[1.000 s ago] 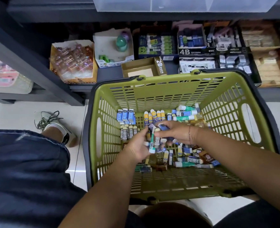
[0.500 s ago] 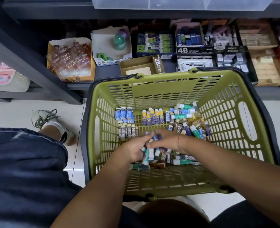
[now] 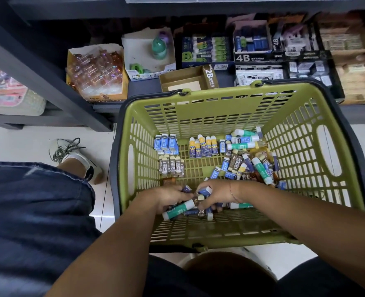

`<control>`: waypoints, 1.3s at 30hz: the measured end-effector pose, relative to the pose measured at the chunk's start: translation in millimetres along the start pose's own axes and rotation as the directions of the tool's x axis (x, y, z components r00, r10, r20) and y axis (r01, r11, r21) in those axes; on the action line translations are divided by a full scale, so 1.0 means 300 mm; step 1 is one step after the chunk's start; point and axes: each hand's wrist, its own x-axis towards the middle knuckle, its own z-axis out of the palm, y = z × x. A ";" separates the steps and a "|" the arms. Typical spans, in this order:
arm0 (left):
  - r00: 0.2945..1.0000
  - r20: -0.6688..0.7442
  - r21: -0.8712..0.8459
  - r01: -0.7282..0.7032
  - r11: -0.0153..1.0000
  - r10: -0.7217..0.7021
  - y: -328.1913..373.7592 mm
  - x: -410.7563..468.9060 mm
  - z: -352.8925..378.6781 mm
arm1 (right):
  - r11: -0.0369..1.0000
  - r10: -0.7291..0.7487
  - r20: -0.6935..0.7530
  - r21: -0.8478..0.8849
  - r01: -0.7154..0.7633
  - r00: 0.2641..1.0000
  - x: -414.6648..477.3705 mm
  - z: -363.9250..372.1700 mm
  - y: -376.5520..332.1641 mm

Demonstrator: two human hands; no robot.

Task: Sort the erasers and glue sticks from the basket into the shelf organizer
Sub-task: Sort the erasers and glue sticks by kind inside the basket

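near side of the green basket (image 3: pixel 198 97): left hand (image 3: pixel 168 198) grips a teal glue stick (image 3: pixel 178 209), right hand (image 3: pixel 217 195) pinches a blue eraser (image 3: pixel 205 191) above loose erasers (image 3: pixel 234 162).

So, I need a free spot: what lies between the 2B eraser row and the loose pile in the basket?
Head view: only bare basket floor between the 2B eraser row and the loose pile.

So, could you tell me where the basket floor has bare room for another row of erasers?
Bare floor lies between the 2B eraser row and the loose pile, and along the near wall of the basket. The right side is crowded; the left hand grips a glue stick, the right hand an eraser.
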 end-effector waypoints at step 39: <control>0.909 -0.118 -0.910 -0.260 0.323 0.400 0.082 0.052 -0.009 | 0.773 -0.269 -0.271 0.511 0.375 0.924 -0.080 -0.079 -0.168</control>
